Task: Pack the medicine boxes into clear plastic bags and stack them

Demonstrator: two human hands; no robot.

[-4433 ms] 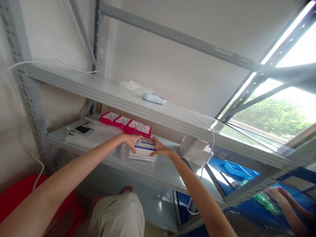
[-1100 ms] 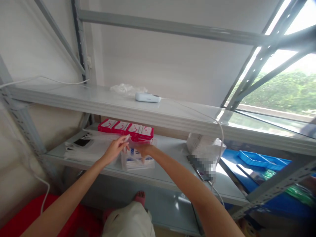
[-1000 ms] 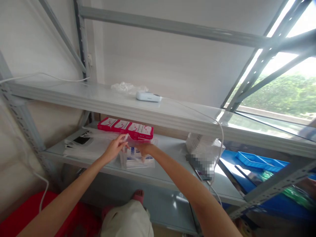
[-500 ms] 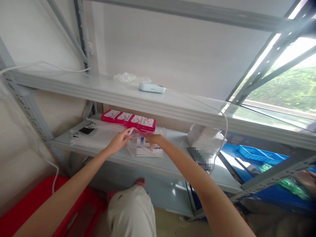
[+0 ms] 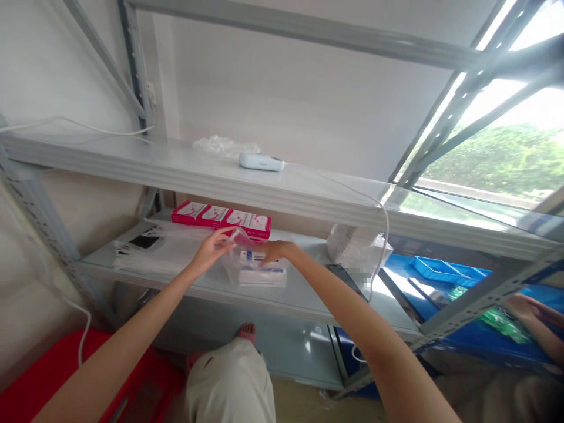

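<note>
Bagging part done: left hand [image 5: 210,249] pinches the clear bag's [image 5: 233,258] mouth, right hand [image 5: 274,251], fingers flat, pushes the boxes [image 5: 262,271] in on the shelf [image 5: 304,294]; sealing remains.

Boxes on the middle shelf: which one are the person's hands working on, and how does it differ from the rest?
The white-and-blue box, lying at the front inside a clear plastic bag between the left hand and right hand. The pink boxes stand untouched in a row behind.

White-blue boxes [image 5: 262,271] stacked flat inside clear bag [image 5: 233,258], on shelf.
</note>
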